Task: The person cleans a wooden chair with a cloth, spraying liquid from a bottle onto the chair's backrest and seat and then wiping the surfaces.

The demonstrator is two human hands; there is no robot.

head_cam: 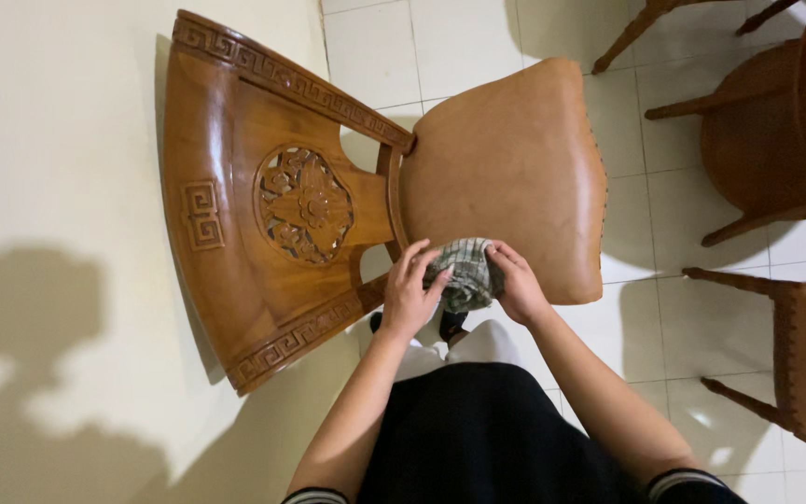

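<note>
A bunched checked cloth (464, 273), grey-green and white, sits between both hands at the near edge of the chair seat (515, 159). It looks soft and light, folds on itself freely, and is best gathered as a wad in the palm or pinched by its loose folds; it seems unlikely to slip or be damaged. The left hand (409, 294) curls its fingers over the left side of the cloth, closed around it, and the right hand (518, 283) grips the right side in the same way, fingers wrapped onto the fabric. The cloth rests on or just above the tan leather; I cannot tell whether it touches.

The seat is smooth, padded and edged with small studs. Behind it stands the carved wooden chair back (263, 201), with a round pierced flower panel and key-pattern borders, close to a cream wall (58, 140). White floor tiles (664, 317) lie below, and other wooden chairs (767, 140) stand well apart at the right.
</note>
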